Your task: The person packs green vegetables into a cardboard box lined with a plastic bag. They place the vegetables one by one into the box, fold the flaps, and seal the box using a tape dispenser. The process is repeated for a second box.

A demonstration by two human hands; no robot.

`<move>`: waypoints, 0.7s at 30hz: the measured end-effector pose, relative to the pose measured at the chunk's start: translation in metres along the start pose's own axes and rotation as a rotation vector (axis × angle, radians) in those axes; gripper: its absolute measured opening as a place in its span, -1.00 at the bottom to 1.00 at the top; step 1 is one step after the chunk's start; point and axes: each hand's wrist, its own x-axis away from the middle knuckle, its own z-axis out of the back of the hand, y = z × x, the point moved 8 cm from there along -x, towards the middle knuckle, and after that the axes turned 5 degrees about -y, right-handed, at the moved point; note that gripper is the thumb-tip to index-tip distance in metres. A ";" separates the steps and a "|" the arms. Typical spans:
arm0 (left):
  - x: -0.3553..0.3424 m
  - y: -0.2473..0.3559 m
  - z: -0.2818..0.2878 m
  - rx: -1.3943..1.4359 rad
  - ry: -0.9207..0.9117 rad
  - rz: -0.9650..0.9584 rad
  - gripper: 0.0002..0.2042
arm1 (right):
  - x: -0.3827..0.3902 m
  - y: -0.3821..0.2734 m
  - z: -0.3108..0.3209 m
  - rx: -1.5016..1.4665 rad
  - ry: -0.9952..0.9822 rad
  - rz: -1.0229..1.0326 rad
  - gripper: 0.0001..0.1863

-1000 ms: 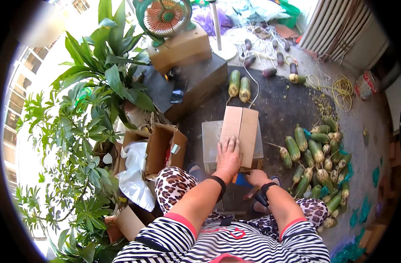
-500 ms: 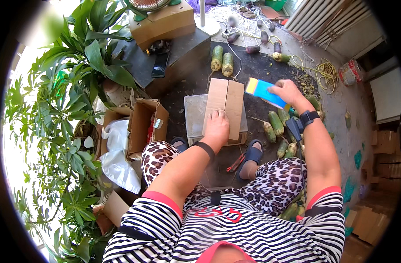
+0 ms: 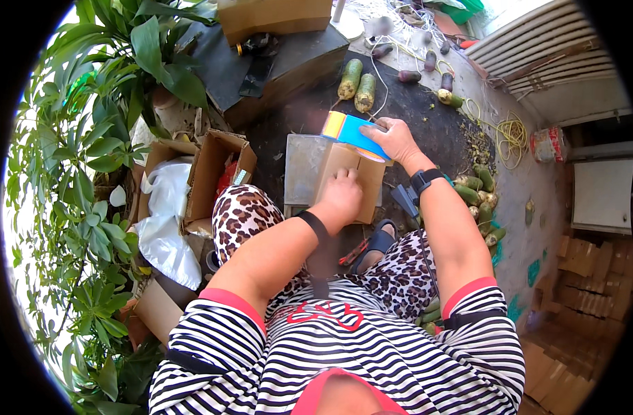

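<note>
A closed brown cardboard box (image 3: 372, 197) stands on a grey, flat-topped stand (image 3: 301, 166) in front of my knees. My left hand (image 3: 341, 195) is pressed on the box top with bent fingers, holding it near the middle seam. Above the far end of the box, my right hand (image 3: 396, 142) grips a blue and yellow roll of tape (image 3: 361, 138), thumb on its blue side. An orange rim shows along the roll's lower end. Whether the roll touches the box I cannot tell.
Open cartons (image 3: 216, 166) and a white plastic bag (image 3: 168, 242) lie to the left beside plants. Green radishes (image 3: 350, 79) lie beyond the box, several more at right. Red-handled pliers (image 3: 353, 254) lie by my slipper (image 3: 379, 243). A yellow cord (image 3: 512, 138) is coiled at right.
My right hand has brought the tape roll leftward, from beside the box to above its far end. My left hand stays on the box, which now looks tilted. The view has shifted slightly.
</note>
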 end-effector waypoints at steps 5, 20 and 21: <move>-0.026 -0.094 -0.027 0.795 0.003 0.237 -0.73 | 0.003 0.001 0.006 -0.061 -0.086 -0.114 -0.46; -0.045 -0.137 0.016 1.996 -0.042 0.604 -0.64 | 0.011 -0.008 0.009 0.025 -0.099 -0.145 -0.59; -0.046 -0.137 0.015 2.024 -0.058 0.613 -0.67 | 0.011 -0.009 0.010 0.037 -0.098 -0.139 -0.59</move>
